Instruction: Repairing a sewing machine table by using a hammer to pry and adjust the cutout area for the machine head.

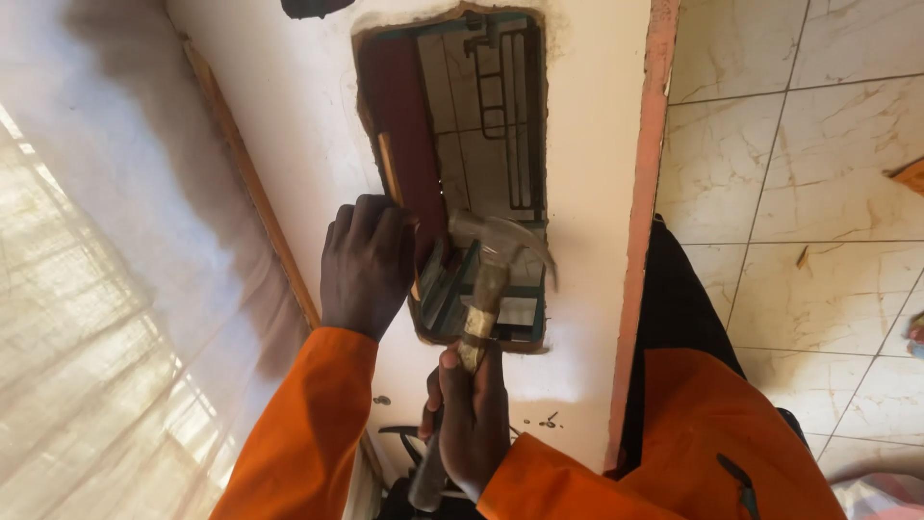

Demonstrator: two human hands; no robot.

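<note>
Hammer (pixel 491 279) sits right in the centre of the frame, its metal claw head blurred in front of a rectangular opening (pixel 481 125) cut through the pale wall (pixel 597 193). The right hand (pixel 472 414), lower centre, is wrapped tight around the worn handle. The left hand (pixel 366 265) is just left of centre, fingers curled over the near edge of the hole; whether it pinches a nail or only steadies what is there, I cannot tell. Beside it a dark red panel (pixel 404 125) runs up the left side of the opening, with a thin wooden strip (pixel 388 169) along its edge, and a green metal frame (pixel 452 299) shows at the bottom of the hole. Both orange sleeves (pixel 308 424) fill the lower frame, and pale floor tiles (pixel 799 173) spread across the right.

By the look of it, this is the striking step: the head is poised close to the frame's lower left corner. The next blow calls for a short, controlled swing, since the left fingers lie very near the head and there is little room inside the opening.
</note>
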